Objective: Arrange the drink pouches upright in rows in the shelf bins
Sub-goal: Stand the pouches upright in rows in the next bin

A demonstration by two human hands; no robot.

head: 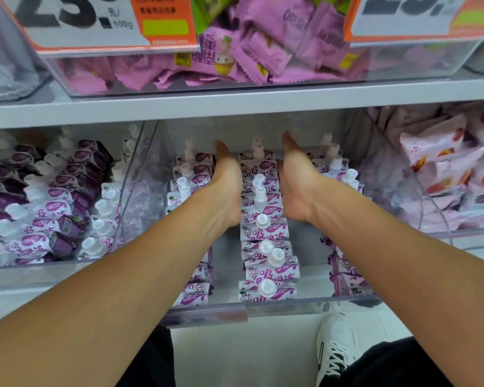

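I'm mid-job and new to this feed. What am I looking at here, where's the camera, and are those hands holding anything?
One picture, from a camera worn on the person's head, looking down at a shop shelf. No machine: two bare arms. The left hand and right hand reach into the clear plastic middle bin, straight fingers flanking the centre row of purple-and-white spouted drink pouches, apparently squaring it up. Neither grips a pouch. The clear bin to the left holds similar pouches lying jumbled. Pink wrapped snacks sit on the shelf above.
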